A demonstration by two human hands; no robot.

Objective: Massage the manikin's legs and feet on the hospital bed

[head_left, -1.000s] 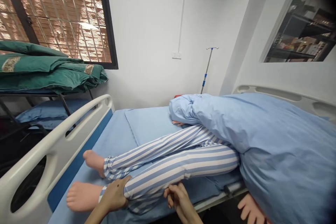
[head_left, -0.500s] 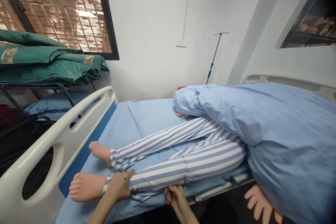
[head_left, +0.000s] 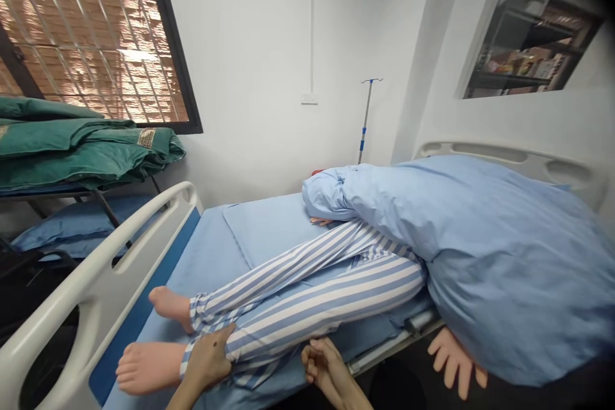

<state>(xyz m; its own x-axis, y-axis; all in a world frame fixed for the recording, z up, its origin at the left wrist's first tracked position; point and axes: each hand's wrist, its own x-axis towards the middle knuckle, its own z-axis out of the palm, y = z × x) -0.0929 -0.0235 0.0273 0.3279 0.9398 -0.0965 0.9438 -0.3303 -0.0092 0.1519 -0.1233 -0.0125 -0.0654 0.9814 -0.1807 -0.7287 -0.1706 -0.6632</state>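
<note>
A manikin in blue-and-white striped trousers [head_left: 327, 301] lies on the bed, its feet bare. My left hand [head_left: 210, 359] is wrapped round the nearer lower leg just above the ankle, gripping it through the cloth. The nearer foot [head_left: 151, 366] points left, and the farther foot [head_left: 170, 307] rests beyond it. My right hand [head_left: 329, 371] is beside the nearer leg at the bed's edge, fingers curled in with nothing visible in them. A light blue quilt [head_left: 461, 230] covers the manikin's upper body. One manikin hand [head_left: 459, 359] hangs out below the quilt.
A white footboard [head_left: 91, 269] stands at the left, and a headboard [head_left: 504, 152] at the right. Behind the bed is an IV pole [head_left: 365, 122]. Green folded bedding [head_left: 86, 150] lies on a rack by the barred window [head_left: 96, 32]. A metal bed rail [head_left: 384, 349] runs along the near side.
The camera view has shifted. My right hand has drawn slightly away from the trouser leg, where it was touching under the knee. My left hand keeps its hold above the ankle.
</note>
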